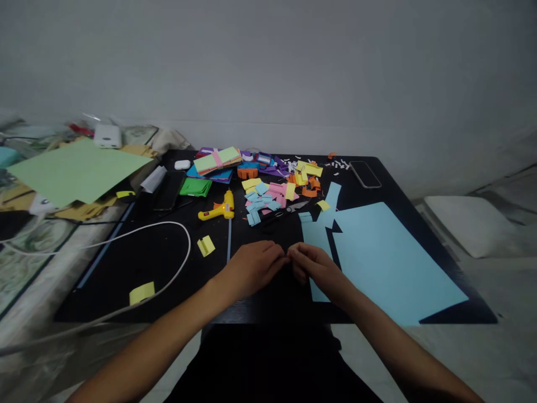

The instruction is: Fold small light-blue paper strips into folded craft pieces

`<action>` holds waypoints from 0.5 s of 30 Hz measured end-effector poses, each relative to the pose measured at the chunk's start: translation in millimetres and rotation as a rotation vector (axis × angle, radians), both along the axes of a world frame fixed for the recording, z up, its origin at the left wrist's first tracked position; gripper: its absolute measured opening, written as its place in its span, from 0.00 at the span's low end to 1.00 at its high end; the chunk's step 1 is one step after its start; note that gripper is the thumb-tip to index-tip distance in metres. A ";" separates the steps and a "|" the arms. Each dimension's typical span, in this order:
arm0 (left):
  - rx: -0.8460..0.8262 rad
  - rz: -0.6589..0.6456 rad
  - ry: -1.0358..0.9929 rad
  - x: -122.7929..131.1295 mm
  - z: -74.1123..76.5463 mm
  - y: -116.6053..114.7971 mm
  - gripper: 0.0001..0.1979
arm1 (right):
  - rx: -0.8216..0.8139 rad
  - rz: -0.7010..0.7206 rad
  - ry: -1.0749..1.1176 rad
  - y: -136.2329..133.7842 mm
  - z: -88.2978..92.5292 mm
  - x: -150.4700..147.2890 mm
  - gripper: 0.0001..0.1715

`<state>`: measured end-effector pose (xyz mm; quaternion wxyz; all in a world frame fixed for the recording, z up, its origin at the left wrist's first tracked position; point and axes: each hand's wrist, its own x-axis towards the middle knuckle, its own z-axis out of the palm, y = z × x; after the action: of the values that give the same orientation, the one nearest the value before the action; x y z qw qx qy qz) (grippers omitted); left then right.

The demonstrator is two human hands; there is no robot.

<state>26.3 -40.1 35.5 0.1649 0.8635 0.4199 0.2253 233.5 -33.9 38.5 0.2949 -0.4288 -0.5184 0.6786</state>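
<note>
My left hand (251, 267) and my right hand (314, 267) meet fingertip to fingertip at the near middle of the black table (138, 263). Both are pinched closed around something small and dark that I cannot make out. The right hand rests over the left edge of a large light blue paper sheet (390, 263), which has pieces cut out of it. A yellow glue gun (218, 210) lies beyond the left hand. Scissors (289, 210) lie just past my fingertips, beside a heap of small coloured paper pieces (268, 196).
A white cable (176, 263) loops across the table's left part, by two yellow paper scraps (141, 292). Stacked coloured paper (216, 162) and a phone (364, 173) sit at the far edge. A big green sheet (75, 170) lies left, a white pillow (465, 224) right.
</note>
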 end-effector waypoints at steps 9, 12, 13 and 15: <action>-0.069 -0.078 0.121 1.4 3.1 -5.1 0.07 | 0.275 0.112 -0.389 -16.8 21.8 9.1 0.17; -0.063 -0.145 0.148 -2.6 -0.1 -5.3 0.07 | 0.236 0.172 -0.410 -21.0 25.8 14.7 0.20; -0.057 -0.172 0.144 -4.8 -1.2 -5.2 0.08 | 0.201 0.193 -0.397 -22.3 26.5 17.0 0.21; -0.048 -0.232 0.114 -10.0 -2.8 -5.3 0.09 | 0.104 0.242 -0.323 -25.2 27.0 21.7 0.25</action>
<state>16.3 -45.4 32.8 0.1863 0.9135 0.3313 0.1454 255.2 -59.2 65.4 0.1459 -0.4507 -0.6412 0.6037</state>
